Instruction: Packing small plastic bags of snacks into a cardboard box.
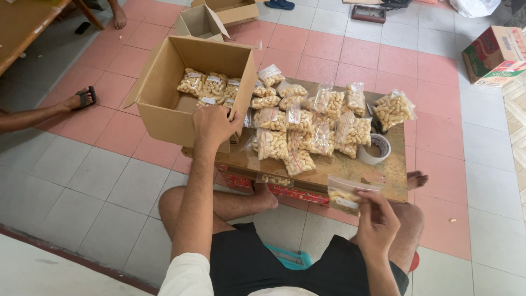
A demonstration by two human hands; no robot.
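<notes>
My left hand (213, 125) grips the near wall of an open cardboard box (164, 118), fingers curled over its rim. Inside the box lie several clear bags of pale snack pieces (211, 86). My right hand (377, 218) holds one such snack bag (344, 196) close to my lap, below the low wooden table (394, 172). A heap of the same bags (307, 126) covers the table to the right of the box. I sit with my legs folded under the table.
A roll of tape (376, 149) stands on the table's right side. Another person's foot in a sandal (82, 98) rests on the floor at left. More cardboard boxes (496, 55) sit at the far right and back. Tiled floor surrounds the table.
</notes>
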